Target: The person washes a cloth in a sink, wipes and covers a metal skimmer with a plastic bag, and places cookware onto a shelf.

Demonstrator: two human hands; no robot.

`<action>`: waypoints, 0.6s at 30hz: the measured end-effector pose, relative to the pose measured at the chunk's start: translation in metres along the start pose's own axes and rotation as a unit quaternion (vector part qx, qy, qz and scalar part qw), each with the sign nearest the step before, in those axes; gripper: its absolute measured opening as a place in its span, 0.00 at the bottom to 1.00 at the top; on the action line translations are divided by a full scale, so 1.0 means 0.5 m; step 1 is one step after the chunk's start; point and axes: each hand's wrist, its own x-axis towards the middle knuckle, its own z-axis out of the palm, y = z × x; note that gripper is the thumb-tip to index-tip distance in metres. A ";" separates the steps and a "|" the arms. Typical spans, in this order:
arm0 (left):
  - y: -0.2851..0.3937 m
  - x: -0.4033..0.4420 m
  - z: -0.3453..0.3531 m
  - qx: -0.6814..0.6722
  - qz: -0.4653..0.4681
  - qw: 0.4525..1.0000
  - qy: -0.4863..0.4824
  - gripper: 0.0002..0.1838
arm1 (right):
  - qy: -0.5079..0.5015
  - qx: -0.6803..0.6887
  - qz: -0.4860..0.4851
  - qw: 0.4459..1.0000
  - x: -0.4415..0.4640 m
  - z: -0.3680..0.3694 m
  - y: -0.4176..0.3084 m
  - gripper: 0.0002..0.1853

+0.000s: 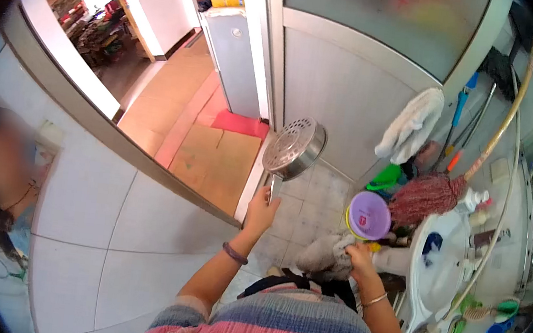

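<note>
My left hand (pixel 261 214) is closed around the handle of a shiny metal strainer (pixel 296 146). Its round, perforated base faces up and toward me, held in front of the doorway. My right hand (pixel 361 262) grips a bunched greyish cloth (pixel 325 256), which hangs low in front of my body. Just beyond the right hand are a purple basin (pixel 369 215) and the white sink (pixel 440 276), with a dark blue item in the sink. The fingertips of the right hand are partly hidden by the cloth.
A sliding door frame (pixel 143 163) borders the doorway, where cardboard (pixel 215 161) covers the floor. A white towel (pixel 412 125) hangs on the door panel. A red mop (pixel 429 198) leans beside the sink. At far left appears a person (pixel 3 165). Several brushes lie at lower right.
</note>
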 end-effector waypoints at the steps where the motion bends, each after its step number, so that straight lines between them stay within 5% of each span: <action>1: -0.006 0.007 0.016 -0.032 0.019 0.999 0.031 0.23 | 0.009 0.003 0.002 1.000 0.012 -0.011 -0.001 0.17; 3: -0.023 0.020 -0.091 -0.009 -0.004 0.998 0.059 0.21 | -0.030 0.060 0.073 0.995 -0.008 0.081 0.029 0.15; 6: 0.003 0.117 -0.023 -0.072 -0.051 0.991 0.099 0.21 | -0.042 0.033 0.050 0.997 0.127 0.003 0.002 0.15; 9: -0.055 0.211 -0.017 0.003 -0.076 0.987 0.140 0.20 | -0.028 0.063 0.068 0.995 0.193 0.026 -0.017 0.15; 11: -0.104 0.282 0.002 0.004 -0.102 0.986 0.130 0.09 | -0.004 0.029 0.082 0.996 0.269 0.006 -0.037 0.15; 13: -0.015 0.330 -0.027 -0.110 -0.229 0.964 0.078 0.15 | -0.049 0.091 0.096 0.990 0.314 0.044 -0.130 0.14; 18: -0.081 0.407 -0.032 -0.203 -0.337 0.912 0.116 0.07 | -0.049 0.068 0.149 0.985 0.431 0.046 -0.215 0.13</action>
